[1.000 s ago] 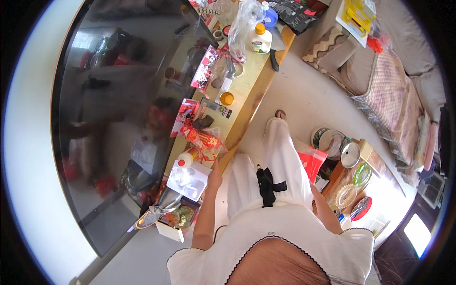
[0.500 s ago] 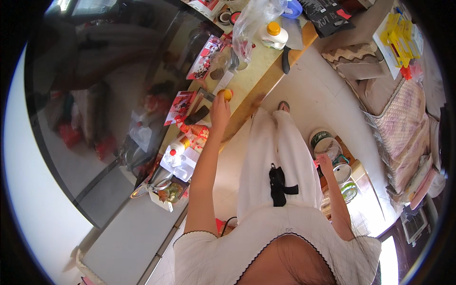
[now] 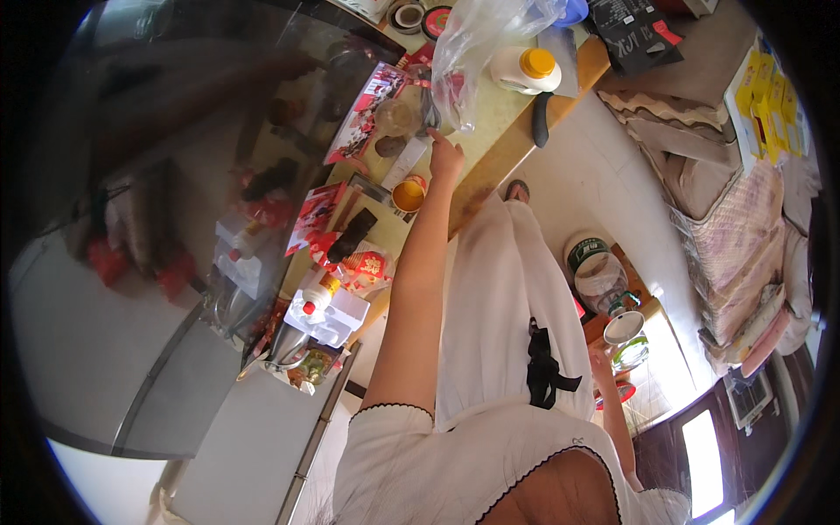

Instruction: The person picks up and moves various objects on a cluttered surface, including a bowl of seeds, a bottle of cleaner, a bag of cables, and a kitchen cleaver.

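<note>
My left hand [image 3: 447,160] reaches over the table with its index finger stretched out. The fingertip is close to a dark slim object [image 3: 428,112] beside a clear plastic bag [image 3: 464,79]; I cannot tell if it touches. Beside my left wrist stands a red paper cup [image 3: 409,193] with a yellow inside. A white strip-like box [image 3: 406,161] lies just left of the hand. My right hand [image 3: 602,362] hangs low at the right, near a round silvery lid [image 3: 623,327] and a red-rimmed container [image 3: 618,395]. Its fingers are too small and hidden to read.
A white bottle with a yellow cap [image 3: 525,70] and a black-handled knife [image 3: 541,121] lie by the table edge. A large dark screen [image 3: 201,157] fills the left. A big clear jar [image 3: 598,273] stands at the right, before a quilted sofa [image 3: 735,227].
My left hand has let go of the cup, which now stands on the table, and has moved farther forward. My right hand has drawn back toward me, away from the big jar.
</note>
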Available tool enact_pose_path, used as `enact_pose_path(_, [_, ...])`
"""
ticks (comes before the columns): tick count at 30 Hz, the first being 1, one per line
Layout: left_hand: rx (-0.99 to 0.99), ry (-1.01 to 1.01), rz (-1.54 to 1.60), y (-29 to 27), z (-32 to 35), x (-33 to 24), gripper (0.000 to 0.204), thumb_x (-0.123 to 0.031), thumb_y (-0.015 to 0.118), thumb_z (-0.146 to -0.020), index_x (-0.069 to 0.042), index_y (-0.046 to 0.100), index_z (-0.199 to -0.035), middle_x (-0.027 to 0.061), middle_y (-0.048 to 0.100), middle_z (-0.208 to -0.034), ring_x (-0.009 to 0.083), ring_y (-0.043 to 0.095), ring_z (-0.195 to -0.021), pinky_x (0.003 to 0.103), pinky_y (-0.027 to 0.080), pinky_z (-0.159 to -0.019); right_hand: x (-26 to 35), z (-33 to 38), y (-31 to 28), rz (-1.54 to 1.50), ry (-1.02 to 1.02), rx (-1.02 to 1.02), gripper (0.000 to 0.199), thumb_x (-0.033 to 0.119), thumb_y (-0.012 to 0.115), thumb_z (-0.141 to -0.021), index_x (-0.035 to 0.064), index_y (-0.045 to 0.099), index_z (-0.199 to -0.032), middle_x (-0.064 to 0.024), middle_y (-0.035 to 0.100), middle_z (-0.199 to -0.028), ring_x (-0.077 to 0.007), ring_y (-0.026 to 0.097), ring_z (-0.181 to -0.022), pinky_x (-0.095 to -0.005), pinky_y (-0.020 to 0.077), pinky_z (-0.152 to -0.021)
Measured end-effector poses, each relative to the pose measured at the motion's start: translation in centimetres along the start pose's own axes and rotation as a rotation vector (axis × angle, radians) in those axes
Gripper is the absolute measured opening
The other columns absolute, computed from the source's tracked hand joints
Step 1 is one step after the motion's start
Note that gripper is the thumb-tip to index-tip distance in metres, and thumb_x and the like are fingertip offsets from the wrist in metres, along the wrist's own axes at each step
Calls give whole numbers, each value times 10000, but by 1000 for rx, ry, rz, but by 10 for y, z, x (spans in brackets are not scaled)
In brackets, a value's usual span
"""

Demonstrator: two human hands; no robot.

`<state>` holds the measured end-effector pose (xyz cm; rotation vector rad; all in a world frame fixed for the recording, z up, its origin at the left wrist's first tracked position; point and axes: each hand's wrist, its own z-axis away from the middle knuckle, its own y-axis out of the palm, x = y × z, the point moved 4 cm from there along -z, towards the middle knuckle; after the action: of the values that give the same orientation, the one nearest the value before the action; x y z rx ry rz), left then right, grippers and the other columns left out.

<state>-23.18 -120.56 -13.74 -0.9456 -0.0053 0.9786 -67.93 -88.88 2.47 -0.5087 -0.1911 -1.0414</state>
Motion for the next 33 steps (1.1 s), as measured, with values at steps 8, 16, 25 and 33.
enact_pose_path(8, [-24, 92, -63, 8, -3, -7, 651, -157, 496, -719, 95, 92, -1163, 272, 484, -915, 363, 505, -802, 394, 417, -683, 29, -15, 11, -258, 129, 92, 207, 227, 397, -825, 38, 467, -873, -25, 533, -708, -104, 511, -633, -199, 406, -554])
enact_pose_path(16, [-231, -44, 41, -18, -4, -18, 505, -181, 519, -724, 44, 228, -1070, 242, 530, -764, 355, 534, -714, 402, 438, -620, 27, -13, 18, -271, 126, 99, 199, 226, 409, -819, 47, 475, -876, -29, 537, -720, -95, 508, -634, -210, 407, -572])
enact_pose_path(25, [-267, -90, 68, -14, -3, -10, 420, -176, 489, -751, 41, 260, -1028, 247, 517, -797, 343, 536, -700, 400, 439, -593, 32, -4, 24, -263, 79, 88, 162, 189, 404, -822, 51, 474, -873, -30, 522, -728, -92, 502, -653, -197, 399, -583])
enact_pose_path(33, [-144, 175, 1061, -14, 41, -71, 308, -248, 385, -829, -29, 314, -1033, 140, 489, -858, 178, 526, -697, 257, 409, -511, 40, -9, 33, -166, 8, 130, 129, 129, 389, -817, 42, 471, -866, -19, 497, -714, -83, 472, -643, -206, 397, -586])
